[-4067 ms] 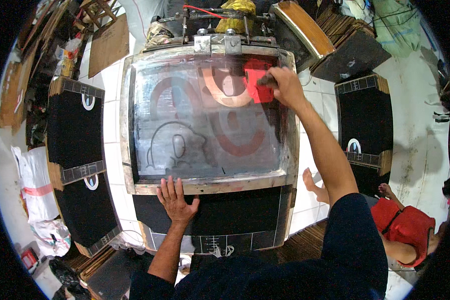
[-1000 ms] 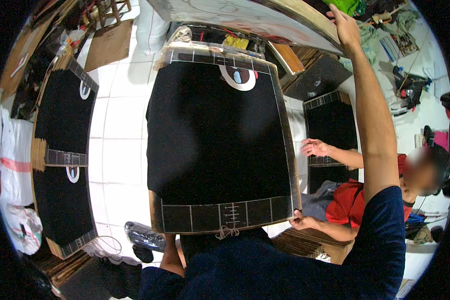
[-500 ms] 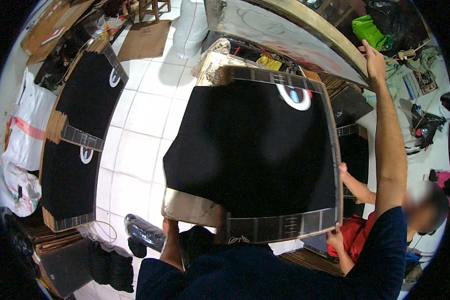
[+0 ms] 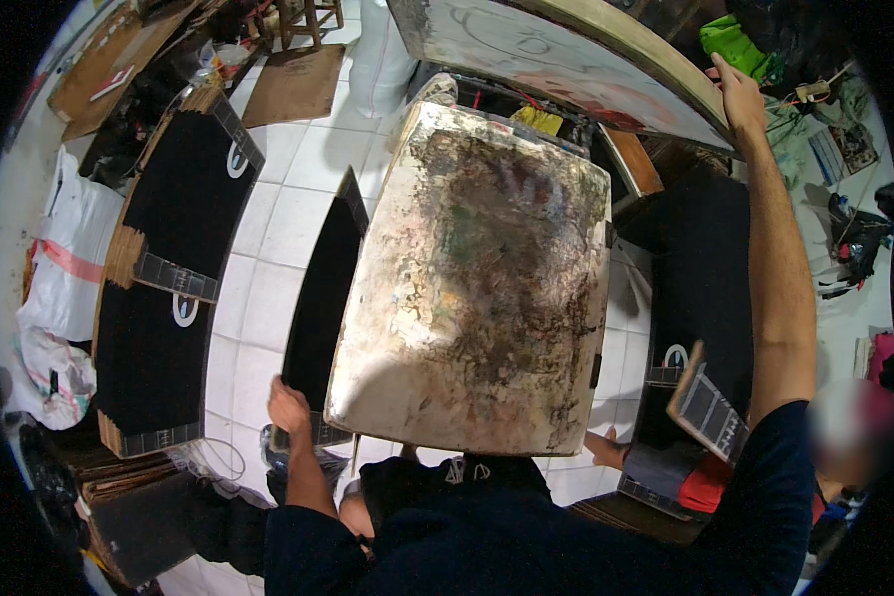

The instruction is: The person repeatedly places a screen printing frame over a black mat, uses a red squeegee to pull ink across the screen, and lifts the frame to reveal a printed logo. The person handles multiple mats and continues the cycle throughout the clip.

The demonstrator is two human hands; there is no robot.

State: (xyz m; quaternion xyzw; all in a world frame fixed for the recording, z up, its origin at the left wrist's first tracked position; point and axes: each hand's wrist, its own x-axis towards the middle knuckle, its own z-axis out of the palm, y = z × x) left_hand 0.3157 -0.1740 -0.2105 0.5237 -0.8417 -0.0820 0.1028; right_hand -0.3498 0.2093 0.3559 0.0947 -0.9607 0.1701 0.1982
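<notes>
My right hand point(image 4: 743, 104) is raised at the upper right and grips the wooden edge of a screen printing frame point(image 4: 526, 50), which stands tilted up, its pale face marked with faint lines and reddish smears. On the left, my left hand point(image 4: 288, 405) is closed on the near edge of a thin black cloth-covered board point(image 4: 323, 283), tipped steeply beside the worktable. Between my arms lies the bare worktable top point(image 4: 487, 288), a pale slab with dark, crusty stains.
Two stacks of black-covered boards point(image 4: 159, 348) stand at the left. On the right, a co-worker's hand point(image 4: 611, 450) is by the table corner, near another black-covered board point(image 4: 700, 268). White tiled floor point(image 4: 258, 288) shows around the table; a white sack point(image 4: 382, 60) stands behind.
The black-covered board has left the tabletop, exposing its stained surface. My left hand has moved left and up and now holds a board there. My right hand keeps the frame raised.
</notes>
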